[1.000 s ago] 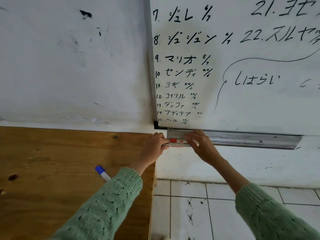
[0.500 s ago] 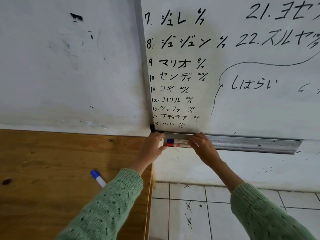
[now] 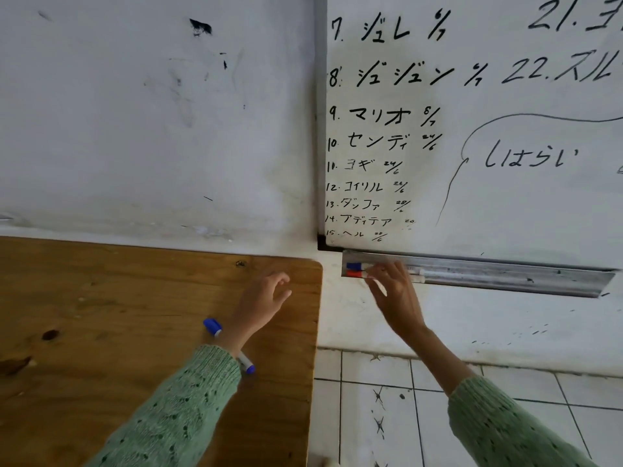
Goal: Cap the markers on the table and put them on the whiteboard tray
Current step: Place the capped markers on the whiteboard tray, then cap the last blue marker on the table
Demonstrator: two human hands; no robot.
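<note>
Two capped markers lie side by side at the left end of the metal whiteboard tray [image 3: 505,278]: a blue-capped marker [image 3: 354,266] behind and a red-capped marker [image 3: 353,274] in front. My right hand [image 3: 394,298] rests its fingertips on their barrels, fingers spread. My left hand [image 3: 263,305] hovers over the wooden table [image 3: 101,315], fingers apart and holding nothing. Under its wrist lies a blue marker [image 3: 213,326] on the table, its middle hidden by my arm.
The whiteboard [image 3: 505,129] with black writing hangs above the tray. A white wall stands behind the table. White floor tiles [image 3: 387,416] show below, right of the table's edge.
My left hand has left the tray and moved left and down over the table. My right hand stays at the markers in the tray. The camera has shifted right.
</note>
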